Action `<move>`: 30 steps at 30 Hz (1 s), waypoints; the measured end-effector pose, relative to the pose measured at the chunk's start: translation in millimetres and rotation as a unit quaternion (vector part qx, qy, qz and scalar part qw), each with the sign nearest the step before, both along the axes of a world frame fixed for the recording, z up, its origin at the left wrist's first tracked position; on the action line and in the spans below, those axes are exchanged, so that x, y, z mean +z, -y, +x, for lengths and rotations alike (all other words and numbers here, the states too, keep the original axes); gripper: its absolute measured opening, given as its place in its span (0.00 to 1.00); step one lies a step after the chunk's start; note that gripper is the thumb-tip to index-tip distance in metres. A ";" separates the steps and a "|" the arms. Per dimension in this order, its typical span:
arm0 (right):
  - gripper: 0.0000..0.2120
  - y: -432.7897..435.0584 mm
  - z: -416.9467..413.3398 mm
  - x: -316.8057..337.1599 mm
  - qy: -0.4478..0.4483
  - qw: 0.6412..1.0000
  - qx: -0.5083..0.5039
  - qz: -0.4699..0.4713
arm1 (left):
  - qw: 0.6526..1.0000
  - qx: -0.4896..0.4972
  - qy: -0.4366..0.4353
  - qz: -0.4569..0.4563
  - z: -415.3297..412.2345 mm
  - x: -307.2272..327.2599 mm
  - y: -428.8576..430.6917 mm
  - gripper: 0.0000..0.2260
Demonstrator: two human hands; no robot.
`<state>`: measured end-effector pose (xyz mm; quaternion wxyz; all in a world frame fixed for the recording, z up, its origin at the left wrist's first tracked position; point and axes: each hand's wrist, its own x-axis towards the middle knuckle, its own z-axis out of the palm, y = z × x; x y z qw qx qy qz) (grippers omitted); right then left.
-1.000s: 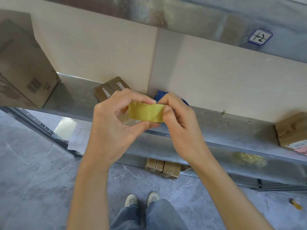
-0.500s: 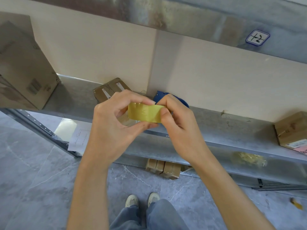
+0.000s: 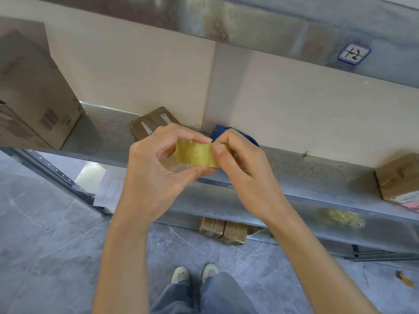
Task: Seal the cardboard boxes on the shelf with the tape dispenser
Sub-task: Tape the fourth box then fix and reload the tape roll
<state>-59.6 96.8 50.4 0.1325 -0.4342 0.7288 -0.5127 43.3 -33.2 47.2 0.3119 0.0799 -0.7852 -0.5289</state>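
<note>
A yellowish roll of tape (image 3: 196,154) is held between both hands in front of the metal shelf (image 3: 317,175). My left hand (image 3: 156,177) grips it from the left with thumb below and fingers on top. My right hand (image 3: 244,175) pinches its right side, thumb pressed on the tape's face. Behind my right hand lies the blue tape dispenser (image 3: 229,134), mostly hidden. A small flat cardboard box (image 3: 148,124) lies on the shelf just behind my left hand. A large cardboard box (image 3: 29,94) stands at the far left, another box (image 3: 399,177) at the far right.
The shelf above carries a label reading 12 (image 3: 353,53). A lower shelf holds crumpled tape (image 3: 340,217) and a paper sheet (image 3: 111,191). Small boxes (image 3: 223,231) sit on the grey floor under the rack. My shoes (image 3: 195,273) are below.
The hands and the tape stay almost in place. My right thumb has shifted slightly along the tape's face.
</note>
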 end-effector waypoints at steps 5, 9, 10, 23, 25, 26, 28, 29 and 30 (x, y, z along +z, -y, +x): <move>0.11 0.2 -9.3 -4.7 -0.009 0.999 -0.028 -0.028 | 1.000 0.019 0.003 -0.016 0.1 -3.1 3.8 0.17; 0.07 3.3 -8.2 -4.8 -0.052 0.988 -0.138 -0.042 | 0.996 0.061 0.001 -0.063 -1.9 -6.2 4.8 0.16; 0.09 4.2 -6.1 -5.3 -0.082 0.985 -0.150 -0.028 | 0.994 0.076 0.000 -0.073 -2.5 -7.1 4.4 0.16; 0.09 14.5 -1.8 -22.6 -0.320 0.938 -0.131 0.037 | 0.966 0.142 -0.003 -0.218 -4.5 -11.6 2.2 0.11; 0.10 14.4 -3.9 -20.8 -0.322 0.939 -0.120 0.026 | 0.967 0.139 -0.009 -0.211 -4.3 -12.5 2.9 0.11; 0.10 14.7 -5.0 -19.6 -0.321 0.940 -0.114 0.022 | 0.968 0.137 -0.012 -0.211 -4.3 -12.9 3.0 0.11; 0.11 15.3 -7.1 -18.7 -0.317 0.943 -0.102 0.018 | 0.968 0.134 -0.015 -0.209 -4.8 -13.8 3.1 0.10; 0.11 15.5 -8.0 -18.8 -0.313 0.944 -0.098 0.017 | 0.969 0.135 -0.015 -0.208 -5.1 -14.5 2.5 0.10; 0.11 15.8 -8.8 -19.3 -0.309 0.946 -0.097 0.015 | 0.969 0.137 -0.013 -0.206 -5.3 -15.0 2.1 0.11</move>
